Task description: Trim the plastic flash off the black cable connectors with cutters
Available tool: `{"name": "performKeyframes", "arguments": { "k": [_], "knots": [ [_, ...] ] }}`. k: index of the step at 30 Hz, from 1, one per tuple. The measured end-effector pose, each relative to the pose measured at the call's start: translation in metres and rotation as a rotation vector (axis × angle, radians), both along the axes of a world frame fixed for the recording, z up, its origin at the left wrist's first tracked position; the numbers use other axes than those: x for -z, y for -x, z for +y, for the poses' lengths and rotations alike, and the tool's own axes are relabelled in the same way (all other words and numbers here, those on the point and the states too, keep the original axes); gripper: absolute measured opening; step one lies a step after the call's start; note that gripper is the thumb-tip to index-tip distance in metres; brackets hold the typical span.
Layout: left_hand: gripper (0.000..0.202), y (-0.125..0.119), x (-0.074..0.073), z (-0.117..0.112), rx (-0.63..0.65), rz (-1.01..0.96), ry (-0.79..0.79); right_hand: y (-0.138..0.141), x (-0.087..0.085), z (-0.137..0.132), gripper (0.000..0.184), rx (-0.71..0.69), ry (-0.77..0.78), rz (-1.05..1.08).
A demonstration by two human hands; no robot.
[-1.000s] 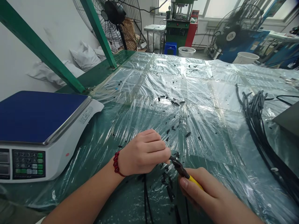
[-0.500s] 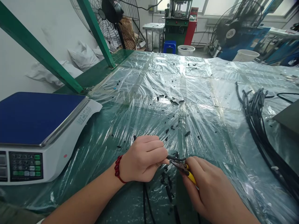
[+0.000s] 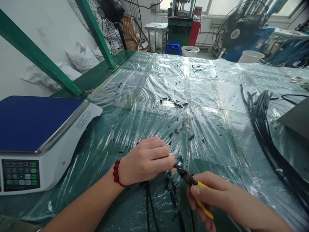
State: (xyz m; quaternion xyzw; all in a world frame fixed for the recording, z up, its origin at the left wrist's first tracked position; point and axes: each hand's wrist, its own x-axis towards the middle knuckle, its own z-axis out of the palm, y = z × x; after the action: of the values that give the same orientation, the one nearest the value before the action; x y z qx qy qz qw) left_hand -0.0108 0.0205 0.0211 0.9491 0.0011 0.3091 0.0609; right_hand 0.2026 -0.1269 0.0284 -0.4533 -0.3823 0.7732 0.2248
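My left hand is closed round a black cable, whose lower lengths hang down below the wrist. Its short tip pokes out past my thumb and forefinger. My right hand grips a pair of yellow-handled cutting pliers. The dark jaws of the pliers are at the cable's tip; whether they are fully closed on it I cannot make out. Under and around both hands lie black scraps on the plastic-covered table.
A scale with a blue top stands at the left. On the right lies a bundle of black cables, beside a grey box edge. More black bits are strewn farther back. A green post rises at the left edge.
My right hand has turned and spread, so the pliers' handles show more and point down to the right. My left hand keeps its hold on the cable. The whole view has shifted slightly.
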Motion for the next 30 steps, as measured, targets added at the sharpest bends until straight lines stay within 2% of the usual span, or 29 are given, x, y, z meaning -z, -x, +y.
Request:
{"name": "performKeyframes", "arguments": {
  "k": [7,15,22,25,30],
  "knots": [
    [0.024,0.001,-0.005,-0.002,0.030,0.018,-0.001,-0.001,0.015,0.007,0.043,-0.090,0.005,0.182],
    [0.024,0.004,-0.004,0.001,0.029,0.005,0.021,0.003,0.009,0.007,0.037,0.010,-0.178,0.025],
    [0.025,0.004,-0.008,-0.002,0.032,0.024,0.036,0.003,0.033,0.007,0.053,-0.081,0.030,0.318],
    [0.026,0.003,-0.007,-0.002,0.042,0.027,0.058,0.005,0.034,0.008,0.054,-0.077,0.012,0.304],
    [0.029,0.004,-0.008,-0.001,0.043,0.032,0.088,0.012,0.028,0.004,0.058,-0.074,-0.021,0.145]
  ]
}}
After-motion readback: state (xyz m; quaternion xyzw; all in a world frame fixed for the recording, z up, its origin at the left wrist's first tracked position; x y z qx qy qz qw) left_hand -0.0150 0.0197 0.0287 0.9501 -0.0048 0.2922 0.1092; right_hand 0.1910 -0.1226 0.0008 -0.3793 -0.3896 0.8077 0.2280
